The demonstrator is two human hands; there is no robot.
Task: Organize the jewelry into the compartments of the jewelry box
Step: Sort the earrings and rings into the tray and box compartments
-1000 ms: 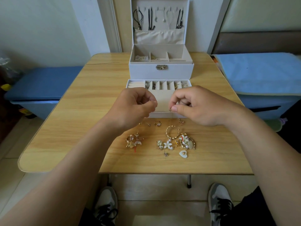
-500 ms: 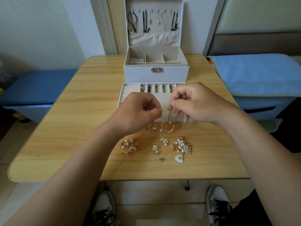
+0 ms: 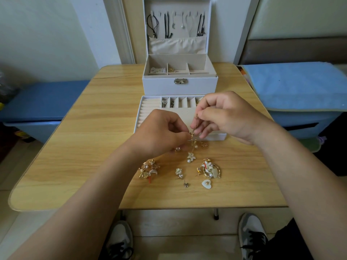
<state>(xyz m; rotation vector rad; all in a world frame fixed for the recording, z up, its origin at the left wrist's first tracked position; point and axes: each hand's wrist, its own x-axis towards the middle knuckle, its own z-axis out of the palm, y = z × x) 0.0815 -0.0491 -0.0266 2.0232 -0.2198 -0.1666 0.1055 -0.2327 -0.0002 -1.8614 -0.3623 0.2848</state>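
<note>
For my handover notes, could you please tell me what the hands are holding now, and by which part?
Both hands pinch one gold drop earring: the right hand by its upper chain, the left hand just lower; its flower-and-pearl end hangs below.

A light wooden bench (image 3: 75,147) fills the middle of the frame. At its upper centre stands an open white jewelry box (image 3: 179,85), with a divided tray (image 3: 148,111) just below it. Lower centre lie a gold cluster (image 3: 149,170), a stud (image 3: 185,184), a heart piece (image 3: 206,184) and a tangled cluster (image 3: 210,168).

Gold earring (image 3: 191,156) w/ pearls dangling; box (image 3: 165,87) open.
</note>
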